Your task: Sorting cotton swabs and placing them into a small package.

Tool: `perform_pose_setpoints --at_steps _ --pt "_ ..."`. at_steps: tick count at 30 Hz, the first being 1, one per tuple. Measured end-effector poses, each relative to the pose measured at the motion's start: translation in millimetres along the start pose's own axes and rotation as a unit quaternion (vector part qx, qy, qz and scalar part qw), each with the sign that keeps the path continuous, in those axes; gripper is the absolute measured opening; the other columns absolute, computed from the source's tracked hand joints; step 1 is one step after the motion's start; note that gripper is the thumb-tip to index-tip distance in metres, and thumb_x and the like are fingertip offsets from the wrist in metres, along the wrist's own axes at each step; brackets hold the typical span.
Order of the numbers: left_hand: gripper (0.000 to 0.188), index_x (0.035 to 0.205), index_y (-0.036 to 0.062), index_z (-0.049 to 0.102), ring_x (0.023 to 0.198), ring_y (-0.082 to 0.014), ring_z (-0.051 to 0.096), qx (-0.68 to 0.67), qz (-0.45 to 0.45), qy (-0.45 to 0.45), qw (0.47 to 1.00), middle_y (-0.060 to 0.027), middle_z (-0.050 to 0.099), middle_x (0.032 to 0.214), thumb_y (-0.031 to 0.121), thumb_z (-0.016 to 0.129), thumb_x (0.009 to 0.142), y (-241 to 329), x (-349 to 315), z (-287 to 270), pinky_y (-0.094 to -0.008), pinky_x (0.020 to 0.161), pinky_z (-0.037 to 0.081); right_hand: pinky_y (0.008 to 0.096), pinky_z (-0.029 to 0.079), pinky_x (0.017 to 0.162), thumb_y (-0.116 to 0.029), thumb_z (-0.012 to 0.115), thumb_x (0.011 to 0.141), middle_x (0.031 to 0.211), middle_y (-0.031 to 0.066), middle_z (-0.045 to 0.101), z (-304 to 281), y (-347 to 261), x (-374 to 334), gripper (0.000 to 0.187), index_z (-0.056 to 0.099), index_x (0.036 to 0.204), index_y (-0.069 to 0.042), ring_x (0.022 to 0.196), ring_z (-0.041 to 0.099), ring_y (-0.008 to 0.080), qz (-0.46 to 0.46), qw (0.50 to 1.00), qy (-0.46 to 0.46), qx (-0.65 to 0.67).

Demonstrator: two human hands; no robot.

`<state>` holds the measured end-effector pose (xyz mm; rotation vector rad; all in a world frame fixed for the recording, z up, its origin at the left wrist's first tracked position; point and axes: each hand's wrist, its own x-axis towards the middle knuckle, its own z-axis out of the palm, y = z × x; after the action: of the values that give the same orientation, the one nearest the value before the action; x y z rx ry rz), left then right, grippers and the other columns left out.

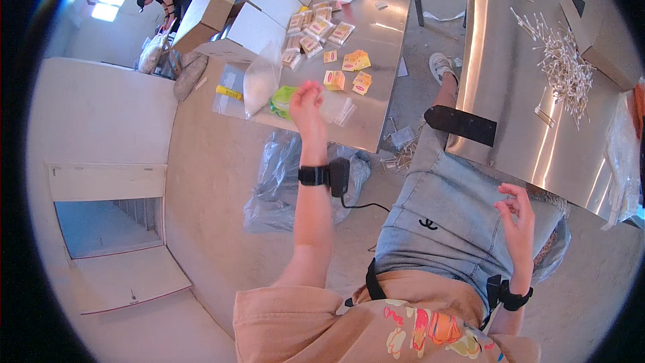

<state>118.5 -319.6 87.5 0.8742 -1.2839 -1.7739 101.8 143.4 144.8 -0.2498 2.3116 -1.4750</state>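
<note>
My left hand [308, 99] is raised over the near edge of the left metal table, its fingers bent and pressed together. What they hold, if anything, I cannot make out. Right beside it are a green packet [282, 102] and some clear plastic bags [339, 109]. Farther along that table lie yellow printed cards [356, 60] in small stacks and several bagged packs of cotton swabs [318, 29]. Over my lap, short of the right table, my right hand [517, 222] has its fingers curved and apart with nothing between them.
Loose cotton swabs [564, 70] are heaped on the right metal table [504, 47], beside a cardboard box [605, 40]. An open carton [259, 27] stands at the left table's far left, near a yellow marker [230, 92]. A plastic sack [272, 185] lies on the floor. Another person [173, 1] bends over far left.
</note>
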Motion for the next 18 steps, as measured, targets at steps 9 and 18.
perform_pose_setpoints --at_steps 9,18 --pt "0.031 0.113 0.0001 0.064 0.105 -0.0288 0.064 0.539 0.233 -0.084 0.805 -0.0139 0.068 0.113 0.008 0.071 0.083 -70.4 -11.9 -56.0 -0.0379 0.088 0.050 0.0313 0.050 0.081 -0.003 0.061 0.091 0.103 0.0123 0.064 5.7 -0.5 3.0 0.021 0.062 0.112 -0.001 0.088 0.065 0.0220 -0.056 0.993 -0.046 -0.088" --pt "0.027 0.104 0.0039 0.069 0.096 -0.0335 0.065 0.601 0.208 -0.078 0.768 -0.0130 0.070 0.100 0.024 0.073 0.085 -67.0 5.0 -56.6 -0.0413 0.084 0.051 0.0339 0.052 0.080 -0.004 0.062 0.091 0.102 0.0134 0.065 16.5 0.1 -4.9 0.019 0.064 0.109 -0.002 0.089 0.066 0.0267 -0.059 0.991 -0.074 -0.099"
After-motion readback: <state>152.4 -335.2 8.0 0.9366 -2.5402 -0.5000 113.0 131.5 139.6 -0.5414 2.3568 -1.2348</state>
